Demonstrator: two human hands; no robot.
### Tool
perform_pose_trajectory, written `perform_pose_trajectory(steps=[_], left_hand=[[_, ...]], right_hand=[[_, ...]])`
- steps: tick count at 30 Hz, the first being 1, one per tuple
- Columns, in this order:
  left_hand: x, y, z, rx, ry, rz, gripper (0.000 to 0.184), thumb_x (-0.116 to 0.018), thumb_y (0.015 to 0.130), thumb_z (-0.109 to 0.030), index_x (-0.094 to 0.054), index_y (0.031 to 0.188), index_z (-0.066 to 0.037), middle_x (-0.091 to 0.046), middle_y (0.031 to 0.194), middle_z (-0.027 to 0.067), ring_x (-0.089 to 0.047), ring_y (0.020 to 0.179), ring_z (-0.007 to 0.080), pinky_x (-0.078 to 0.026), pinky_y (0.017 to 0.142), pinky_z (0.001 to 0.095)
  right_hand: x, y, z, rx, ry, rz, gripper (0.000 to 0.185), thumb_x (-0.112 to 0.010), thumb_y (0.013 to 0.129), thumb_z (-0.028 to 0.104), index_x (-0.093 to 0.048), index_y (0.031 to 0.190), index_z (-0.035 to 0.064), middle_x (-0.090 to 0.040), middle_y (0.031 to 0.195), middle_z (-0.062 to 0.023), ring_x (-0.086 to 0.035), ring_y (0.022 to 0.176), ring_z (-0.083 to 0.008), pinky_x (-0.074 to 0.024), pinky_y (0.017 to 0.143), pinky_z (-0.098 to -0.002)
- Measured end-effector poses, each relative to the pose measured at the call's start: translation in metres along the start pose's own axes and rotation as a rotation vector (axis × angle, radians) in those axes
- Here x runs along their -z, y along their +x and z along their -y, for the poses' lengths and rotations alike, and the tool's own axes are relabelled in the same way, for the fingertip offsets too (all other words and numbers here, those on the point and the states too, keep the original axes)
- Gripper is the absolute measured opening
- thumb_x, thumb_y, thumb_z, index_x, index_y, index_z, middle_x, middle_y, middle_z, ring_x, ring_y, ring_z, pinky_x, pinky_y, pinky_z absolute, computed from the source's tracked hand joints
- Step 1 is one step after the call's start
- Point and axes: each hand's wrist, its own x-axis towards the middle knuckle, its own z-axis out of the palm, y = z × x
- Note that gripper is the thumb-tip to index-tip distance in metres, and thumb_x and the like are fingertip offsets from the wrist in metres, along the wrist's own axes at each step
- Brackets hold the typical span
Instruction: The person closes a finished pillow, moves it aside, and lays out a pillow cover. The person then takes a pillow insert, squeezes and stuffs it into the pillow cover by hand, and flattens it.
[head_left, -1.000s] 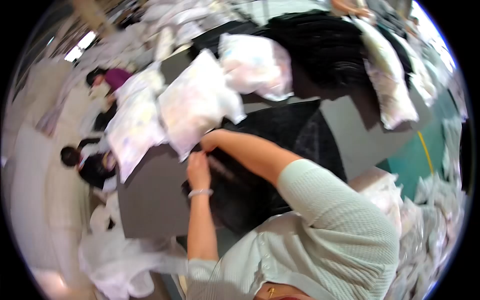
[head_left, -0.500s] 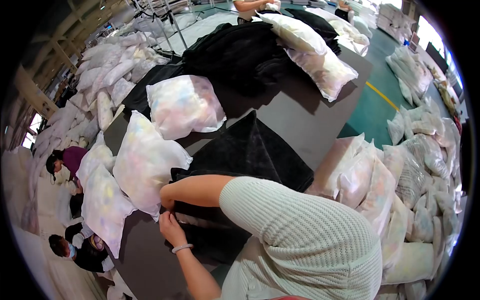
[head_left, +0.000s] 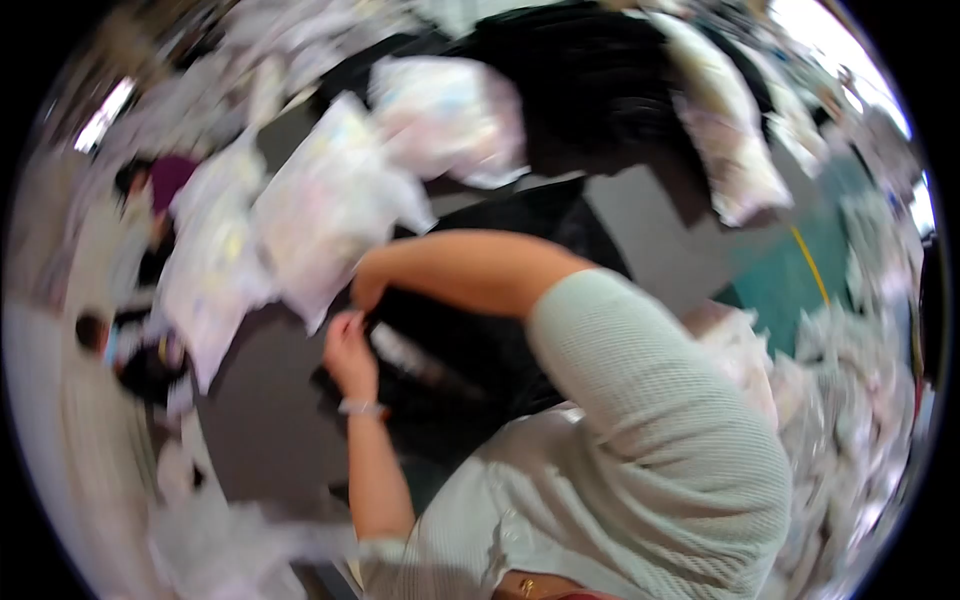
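Observation:
Black fabric [head_left: 470, 340] lies on the grey table under my forearms, with a whitish strip showing in an opening near my hands. My left hand [head_left: 350, 355], with a band at the wrist, has its fingers pinched together at the fabric's left corner; what they hold is too small to make out. Touching or very close to it, my right hand [head_left: 370, 285] is bent down at the same corner, its fingers mostly hidden and blurred. A white stuffed pillow [head_left: 325, 210] lies just beyond my hands.
Another pillow [head_left: 215, 260] lies left, and one more [head_left: 450, 115] behind. A black fabric stack [head_left: 580, 70] stands at the back beside long pillows [head_left: 730, 140]. Two people [head_left: 150, 370] are at the left. Bagged pillows [head_left: 830, 400] are heaped at the right.
The view has swung and blurred, shifting everything in the picture. Both hands stay close together at the black fabric's corner, and its pale opening shows more clearly.

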Motion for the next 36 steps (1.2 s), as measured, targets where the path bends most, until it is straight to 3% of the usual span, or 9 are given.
perform_pose_trajectory(steps=[5,12,21,23,25,29,31,34,36], left_hand=[[-0.007,-0.005,0.016,0.171,-0.154,-0.083,0.014,-0.059,0.09,-0.012,-0.061,0.085,0.0,-0.061,0.074,0.011,-0.059,0.069,0.0211,-0.046,0.065,0.0311],[-0.004,-0.025,-0.013,-0.346,0.208,-0.185,0.009,-0.06,0.089,-0.011,-0.055,0.086,-0.005,-0.055,0.083,0.0104,-0.058,0.07,0.0323,-0.047,0.059,0.0398],[-0.01,-0.022,0.012,-0.462,0.236,-0.298,0.012,-0.057,0.093,-0.014,-0.055,0.088,-0.004,-0.055,0.079,0.0081,-0.057,0.056,0.025,-0.045,0.049,0.0338],[-0.008,-0.022,0.028,0.367,-0.5,-0.089,0.018,-0.054,0.097,-0.019,-0.055,0.089,-0.002,-0.053,0.073,0.0027,-0.05,0.048,0.0117,-0.037,0.042,0.0255],[-0.001,-0.019,0.015,0.493,-0.701,-0.088,0.023,-0.051,0.099,-0.023,-0.056,0.09,-0.002,-0.05,0.071,-0.002,-0.042,0.046,0.0029,-0.031,0.041,0.0191],[-0.004,-0.013,0.017,0.445,-0.812,0.048,0.021,-0.052,0.097,-0.02,-0.058,0.089,-0.002,-0.052,0.071,0.0015,-0.046,0.048,0.0082,-0.035,0.043,0.022],[-0.006,-0.015,-0.009,-0.137,-0.214,0.005,0.019,-0.054,0.094,-0.015,-0.058,0.084,0.0,-0.054,0.072,0.0078,-0.052,0.057,0.0168,-0.043,0.053,0.029],[-0.008,-0.037,-0.043,-0.425,-0.102,0.212,0.013,-0.052,0.089,-0.007,-0.057,0.081,0.001,-0.057,0.078,0.0149,-0.059,0.07,0.0327,-0.047,0.061,0.038],[-0.016,-0.075,-0.062,-0.214,-0.034,0.178,0.006,-0.056,0.087,-0.002,-0.056,0.081,0.001,-0.056,0.078,0.015,-0.06,0.07,0.0312,-0.048,0.059,0.0363]], right_hand=[[-0.004,-0.007,0.007,-0.023,0.07,0.053,0.027,-0.055,0.083,0.022,-0.067,0.087,-0.0027,-0.067,0.082,-0.0202,-0.062,0.078,-0.027,-0.0458,0.072,-0.0403],[-0.011,-0.01,0.013,-0.019,0.245,-0.118,0.028,-0.062,0.08,0.026,-0.065,0.075,-0.002,-0.058,0.06,-0.0143,-0.05,0.057,-0.0162,-0.0418,0.058,-0.0366],[-0.014,0.009,0.005,0.069,0.116,-0.14,0.029,-0.061,0.076,0.027,-0.063,0.07,-0.0016,-0.055,0.061,-0.0191,-0.051,0.052,-0.0267,-0.0399,0.055,-0.0408],[-0.019,0.01,0.006,0.068,0.111,-0.166,0.031,-0.061,0.075,0.029,-0.062,0.07,-0.0023,-0.054,0.061,-0.0203,-0.05,0.053,-0.0293,-0.0402,0.056,-0.0415],[-0.023,0.01,0.005,0.071,0.116,-0.219,0.031,-0.06,0.076,0.028,-0.061,0.071,-0.0031,-0.054,0.06,-0.0213,-0.049,0.053,-0.0314,-0.0399,0.056,-0.0421],[-0.019,0.004,0.008,-0.014,0.155,-0.206,0.03,-0.061,0.076,0.027,-0.063,0.071,-0.0026,-0.056,0.063,-0.0223,-0.053,0.057,-0.0349,-0.0415,0.057,-0.0435],[-0.023,0.009,-0.008,0.051,0.148,-0.249,0.029,-0.061,0.075,0.027,-0.065,0.072,-0.0018,-0.058,0.065,-0.0221,-0.055,0.059,-0.0356,-0.0429,0.059,-0.0441],[-0.018,0.006,-0.013,-0.075,-0.017,-0.287,0.028,-0.061,0.073,0.028,-0.067,0.071,0.0008,-0.062,0.07,-0.0202,-0.06,0.067,-0.0366,-0.0459,0.065,-0.0462],[-0.017,0.003,-0.034,-0.116,-0.051,-0.287,0.027,-0.062,0.075,0.03,-0.069,0.074,0.0031,-0.065,0.077,-0.0183,-0.061,0.075,-0.036,-0.0471,0.069,-0.046]])
